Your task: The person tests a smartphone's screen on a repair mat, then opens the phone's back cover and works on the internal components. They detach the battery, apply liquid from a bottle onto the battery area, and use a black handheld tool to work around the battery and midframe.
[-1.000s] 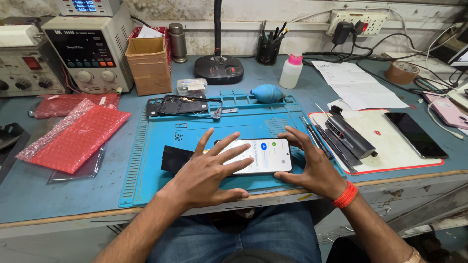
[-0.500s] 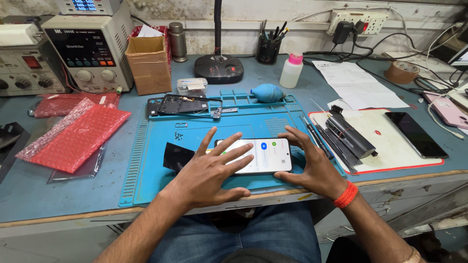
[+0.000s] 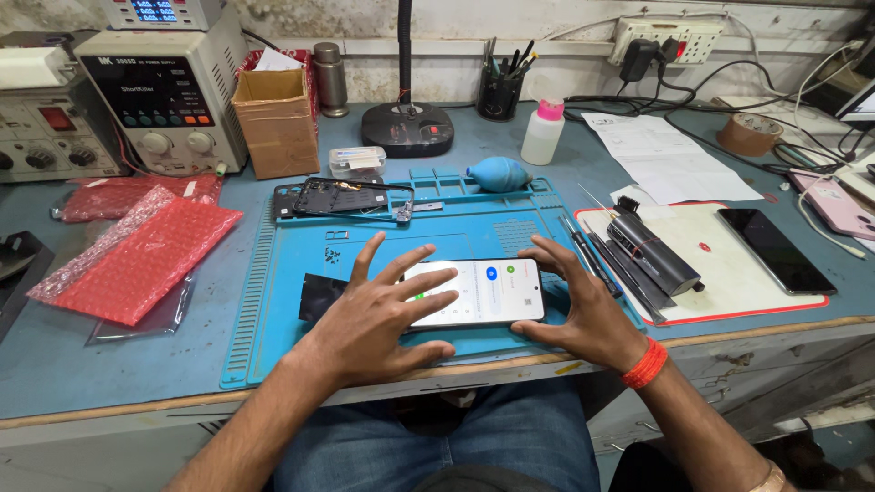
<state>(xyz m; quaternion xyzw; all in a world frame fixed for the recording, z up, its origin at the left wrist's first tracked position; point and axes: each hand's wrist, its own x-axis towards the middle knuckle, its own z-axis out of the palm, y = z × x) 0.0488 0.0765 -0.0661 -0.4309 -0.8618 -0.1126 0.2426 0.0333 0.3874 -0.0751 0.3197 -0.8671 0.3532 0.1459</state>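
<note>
Pressing down on a lit phone (image 3: 474, 292) lying flat near the front edge of the blue repair mat (image 3: 273, 301), so worth flagging the risks first. Could slide toward the bench edge if pushed sideways, since nothing clamps it. Could also scratch on stray bits: small screws and parts (image 3: 333, 246) sitting on the mat just behind. Screwdrivers (image 3: 592, 255) lying just right of it, easy to knock.

Grip-wise: left hand (image 3: 374, 323) spread wide, fingers splayed flat over the left half of the screen, not wrapped round anything. Right hand (image 3: 583, 305) open too, fingertips bracing the phone's right end, thumb at the near edge. Steadying, not holding.
</note>
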